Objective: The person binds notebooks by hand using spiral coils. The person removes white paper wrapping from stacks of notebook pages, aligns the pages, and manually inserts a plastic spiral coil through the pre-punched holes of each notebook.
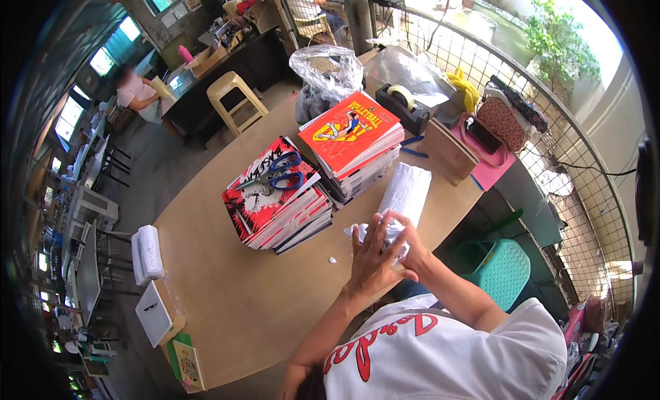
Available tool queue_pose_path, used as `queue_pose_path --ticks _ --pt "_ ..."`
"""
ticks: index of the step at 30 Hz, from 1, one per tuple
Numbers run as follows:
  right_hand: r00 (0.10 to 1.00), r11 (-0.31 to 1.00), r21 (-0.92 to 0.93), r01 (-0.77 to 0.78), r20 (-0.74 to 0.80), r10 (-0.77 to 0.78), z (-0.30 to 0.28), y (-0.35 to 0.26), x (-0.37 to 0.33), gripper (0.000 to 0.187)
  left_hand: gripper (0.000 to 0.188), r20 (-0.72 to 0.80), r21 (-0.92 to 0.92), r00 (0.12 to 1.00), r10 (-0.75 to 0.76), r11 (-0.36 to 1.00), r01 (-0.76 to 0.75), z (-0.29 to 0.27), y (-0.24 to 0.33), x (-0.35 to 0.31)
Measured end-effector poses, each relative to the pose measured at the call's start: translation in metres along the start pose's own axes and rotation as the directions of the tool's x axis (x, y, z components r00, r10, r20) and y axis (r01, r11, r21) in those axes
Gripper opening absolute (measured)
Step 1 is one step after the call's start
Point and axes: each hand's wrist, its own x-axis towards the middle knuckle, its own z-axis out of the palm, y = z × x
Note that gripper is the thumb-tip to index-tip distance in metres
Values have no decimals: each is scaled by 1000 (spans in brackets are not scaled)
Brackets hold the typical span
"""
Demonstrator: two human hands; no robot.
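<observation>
My left hand (371,264) and my right hand (404,238) come together at the table's near right side, pressed around a piece of crumpled white paper (397,231). The left fingers lie across it, and the right hand closes on it from the other side. Just beyond my hands lies a long white wrapped bundle (407,193). To its left stands a stack of books with an orange cover (354,132) on top. Beside that, blue-handled scissors (282,176) rest on another stack with a red and black cover (265,207).
On the wooden table (227,310) are a tape dispenser (405,104), a wooden box (450,151), a phone (483,134) on a pink pouch, and a clear plastic bag (326,73). White rolls (148,254) lie at the left edge. A green stool (505,269) and a seated person (137,94) are nearby.
</observation>
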Motion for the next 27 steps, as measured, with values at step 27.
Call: queue_pose_path --ticks 27 --pt "728 823 78 563 423 -539 139 -323 263 23 72 -562 256 809 -172 894 367 8 -68 424"
